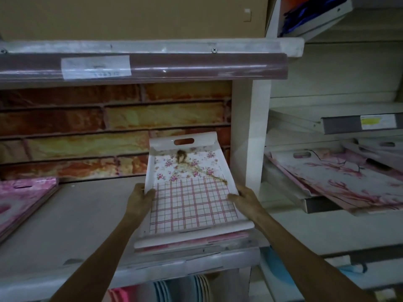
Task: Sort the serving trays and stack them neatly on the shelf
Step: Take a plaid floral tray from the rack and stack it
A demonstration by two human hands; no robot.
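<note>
Both of my forearms reach up from the bottom of the frame to the shelf, where my left hand and right hand clamp the two long sides of the top tray, a white one with a pink grid and flowers. Each thumb lies over a rim with the fingers curled under the edge, so both hands are closed on the tray, not loose.

The hands hold near the tray's middle, a little toward its near end. The tray's long axis runs straight away from me, so most of its length lies beyond my grip, toward the brick-pattern back wall. Its far end, with the handle slot, is tilted up against that wall, while its near end rests on the stack of trays at the shelf's front edge. Neither hand is clearly nearer; the hold looks even.

I judge that the coming move turns on that tilt: the far end must come down flat and square over the stack below.

Left along the shelf lies a pink pile, well apart. Farther right, past the white post, blossom trays lie slanted on another shelf.
</note>
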